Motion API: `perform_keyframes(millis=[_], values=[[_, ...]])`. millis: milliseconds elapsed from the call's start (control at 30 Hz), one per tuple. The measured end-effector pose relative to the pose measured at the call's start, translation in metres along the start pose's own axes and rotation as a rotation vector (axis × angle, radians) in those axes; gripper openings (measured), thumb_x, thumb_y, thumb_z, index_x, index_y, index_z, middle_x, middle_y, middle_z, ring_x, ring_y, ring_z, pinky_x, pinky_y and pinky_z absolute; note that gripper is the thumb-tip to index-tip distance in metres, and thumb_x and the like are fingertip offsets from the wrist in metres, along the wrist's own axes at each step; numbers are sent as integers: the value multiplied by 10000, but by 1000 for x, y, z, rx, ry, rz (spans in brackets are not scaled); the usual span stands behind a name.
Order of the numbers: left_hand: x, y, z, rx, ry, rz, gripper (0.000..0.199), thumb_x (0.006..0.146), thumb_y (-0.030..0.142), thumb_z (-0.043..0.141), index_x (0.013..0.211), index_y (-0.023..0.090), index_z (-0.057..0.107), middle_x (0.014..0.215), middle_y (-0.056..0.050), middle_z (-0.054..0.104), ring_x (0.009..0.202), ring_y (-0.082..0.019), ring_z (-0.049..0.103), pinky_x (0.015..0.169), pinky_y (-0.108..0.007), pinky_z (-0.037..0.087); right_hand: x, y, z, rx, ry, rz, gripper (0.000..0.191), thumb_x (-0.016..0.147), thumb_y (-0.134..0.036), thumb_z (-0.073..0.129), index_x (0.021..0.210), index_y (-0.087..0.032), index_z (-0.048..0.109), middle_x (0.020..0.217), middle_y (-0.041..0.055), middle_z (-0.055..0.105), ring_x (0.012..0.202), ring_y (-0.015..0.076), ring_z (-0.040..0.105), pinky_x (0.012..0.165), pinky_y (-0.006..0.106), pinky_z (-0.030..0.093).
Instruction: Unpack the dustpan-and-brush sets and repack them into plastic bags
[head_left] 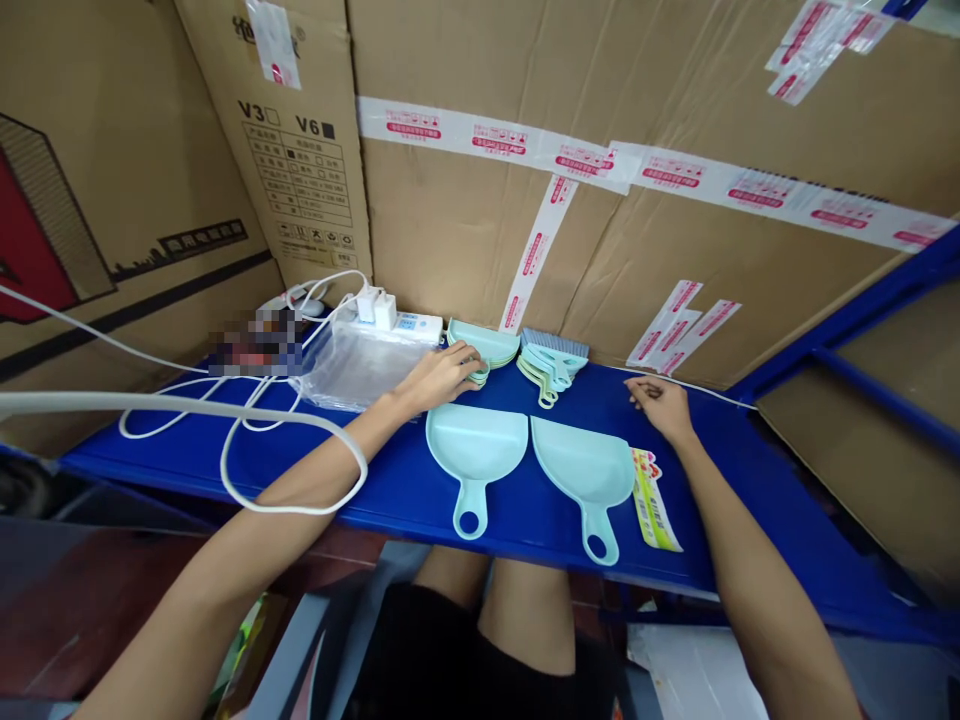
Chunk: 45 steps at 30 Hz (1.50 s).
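Note:
My left hand (pixel 448 374) reaches to the back of the blue table, its fingers closed at the handle of the top dustpan in a small stack of dustpans (pixel 487 342). My right hand (pixel 661 405) rests near the table's back right with curled fingers; whether anything is in them I cannot make out. Between my hands stands a pile of small brushes (pixel 553 362) with grey-blue bristles and pale green and blue handles. Closer to me, a light blue dustpan (pixel 477 445) and a second light blue dustpan (pixel 586 465) lie side by side, handles toward me.
A printed label card (pixel 655 500) lies by the right dustpan. Clear plastic bags (pixel 367 368) and a white power strip (pixel 420 326) with plugs are at the left. A white cable (pixel 292 412) loops above my left forearm. Tall cardboard (pixel 465 230) walls the back.

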<state>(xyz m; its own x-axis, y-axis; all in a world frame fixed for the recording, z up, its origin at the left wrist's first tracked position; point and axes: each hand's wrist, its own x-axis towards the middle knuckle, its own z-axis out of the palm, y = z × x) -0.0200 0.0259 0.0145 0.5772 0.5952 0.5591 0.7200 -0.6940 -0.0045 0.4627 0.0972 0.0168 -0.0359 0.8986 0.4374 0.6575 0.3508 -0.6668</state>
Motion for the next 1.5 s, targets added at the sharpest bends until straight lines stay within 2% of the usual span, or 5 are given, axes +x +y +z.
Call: perform_keyframes(millis=[400, 633, 800, 1133, 1500], values=[[0, 8, -16, 35, 155, -60, 361, 1114, 414, 512, 1364, 186, 640, 1257, -145, 680, 1124, -294, 708, 879, -407, 596, -4, -22, 1, -48, -13, -136, 524, 875, -686, 673, 859, -174, 778, 618, 78, 704, 508, 197, 634, 553, 335, 527], [-1, 8, -18, 38, 221, -70, 288, 1125, 337, 473, 1292, 190, 656, 1193, -116, 708, 1030, -244, 730, 796, -353, 591, -15, -107, 34, -68, -45, -298, 451, 1011, -549, 625, 1331, -249, 732, 1202, 116, 708, 719, 179, 723, 739, 345, 600], [-2, 8, -17, 22, 239, -70, 258, 1111, 284, 486, 1269, 191, 667, 1161, -112, 710, 1010, -237, 732, 778, -338, 585, -13, -156, 73, -458, -225, -323, 509, 956, -370, 707, 1457, -285, 678, 1378, 122, 613, 890, 243, 741, 871, 396, 589], [-2, 4, -16, 29, 230, -102, 276, 1083, 240, 475, 1253, 211, 691, 1166, -104, 715, 961, -218, 731, 741, -318, 565, -1, -147, 84, -384, -185, -325, 195, 934, -203, 679, 931, -220, 874, 1153, 82, 762, 974, 260, 744, 891, 374, 556], [-4, 3, -16, -8, 253, -143, 264, 1060, 213, 487, 1226, 201, 692, 1159, -104, 713, 917, -197, 718, 708, -302, 533, 13, -137, 69, -208, -250, -430, 114, 882, -290, 801, 920, -196, 853, 1085, 114, 807, 1003, 282, 761, 939, 394, 560]])
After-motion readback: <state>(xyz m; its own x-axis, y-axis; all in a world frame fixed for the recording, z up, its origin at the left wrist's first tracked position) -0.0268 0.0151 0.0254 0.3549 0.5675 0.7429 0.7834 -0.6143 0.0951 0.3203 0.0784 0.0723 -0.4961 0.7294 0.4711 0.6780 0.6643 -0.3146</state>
